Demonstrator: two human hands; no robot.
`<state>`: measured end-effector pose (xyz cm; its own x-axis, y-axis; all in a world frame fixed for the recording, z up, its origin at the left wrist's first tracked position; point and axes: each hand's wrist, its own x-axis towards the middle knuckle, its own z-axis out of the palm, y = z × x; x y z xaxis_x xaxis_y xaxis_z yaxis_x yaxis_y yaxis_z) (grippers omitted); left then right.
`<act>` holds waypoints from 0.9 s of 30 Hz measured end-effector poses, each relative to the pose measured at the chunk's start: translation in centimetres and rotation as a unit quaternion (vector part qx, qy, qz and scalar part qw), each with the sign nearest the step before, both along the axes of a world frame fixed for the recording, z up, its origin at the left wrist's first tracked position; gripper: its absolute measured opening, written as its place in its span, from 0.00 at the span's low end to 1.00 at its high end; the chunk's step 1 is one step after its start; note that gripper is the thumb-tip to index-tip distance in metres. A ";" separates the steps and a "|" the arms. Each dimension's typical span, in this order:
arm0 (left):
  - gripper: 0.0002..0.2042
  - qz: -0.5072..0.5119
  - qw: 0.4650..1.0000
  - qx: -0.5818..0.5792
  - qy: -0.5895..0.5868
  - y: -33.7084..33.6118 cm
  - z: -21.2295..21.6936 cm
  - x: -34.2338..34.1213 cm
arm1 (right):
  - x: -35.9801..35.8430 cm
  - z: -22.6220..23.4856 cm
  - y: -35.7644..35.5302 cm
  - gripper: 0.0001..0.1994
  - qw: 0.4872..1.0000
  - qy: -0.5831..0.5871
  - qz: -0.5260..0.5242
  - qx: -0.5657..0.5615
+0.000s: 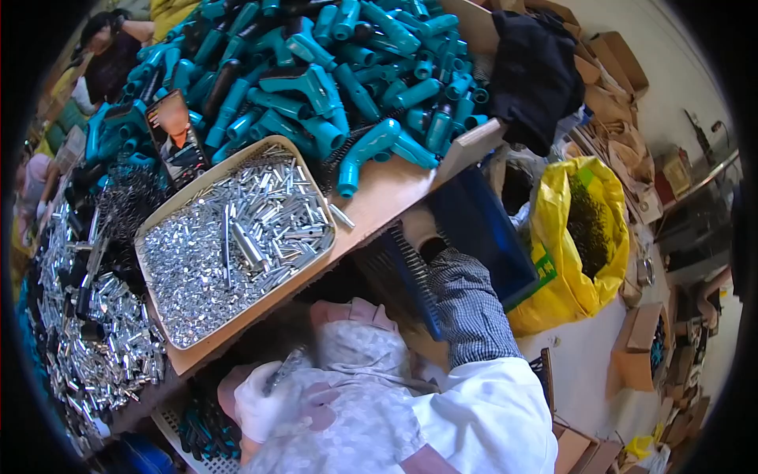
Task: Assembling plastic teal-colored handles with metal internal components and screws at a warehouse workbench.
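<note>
My left hand [259, 404], in a white glove, is low in front of the table, over my lap. Its fingers are closed round a small grey, metal-looking part [289, 368], blurred so its kind does not show. My right arm, in a checked sleeve, stretches forward to a blue bin [496, 229] below the table edge. At its end my gloved right hand [420, 227] is partly hidden by that edge, and its fingers do not show clearly. Dark springs or a ridged row lie along the bin's left side, beside the wrist.
A shallow tray [259, 299] of small metal pins and fittings sits on the table [371, 207]. Behind it rises a heap of teal tool housings [316, 87], with a phone [175, 138] leaning nearby. Loose metal parts [118, 332] spread left. A yellow bag [549, 205] stands right.
</note>
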<state>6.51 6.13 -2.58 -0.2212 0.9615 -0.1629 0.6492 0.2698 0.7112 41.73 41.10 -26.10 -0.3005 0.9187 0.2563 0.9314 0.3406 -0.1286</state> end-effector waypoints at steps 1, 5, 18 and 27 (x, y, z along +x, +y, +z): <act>0.19 0.015 1.000 0.001 0.007 -0.1 0.4 0.3 | -0.6 0.1 0.3 0.14 0.998 0.001 -0.013 -0.058; 0.19 0.028 0.999 -0.035 0.006 0.1 0.7 0.6 | -1.7 1.7 0.3 0.16 0.996 0.010 0.014 -0.087; 0.19 0.042 0.993 0.053 -0.101 -1.3 -1.3 -0.9 | -0.3 11.0 -10.1 0.13 0.953 0.258 -0.002 -0.162; 0.24 0.073 0.963 0.100 -0.238 0.1 0.0 -1.4 | -17.9 19.0 -24.9 0.12 0.328 0.763 0.088 -0.549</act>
<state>5.09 6.26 -2.55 -0.3028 0.9485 -0.0930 0.2030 0.1595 0.9661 23.85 16.22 -7.11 -0.6649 0.7120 -0.2258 -0.5260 -0.6610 -0.5352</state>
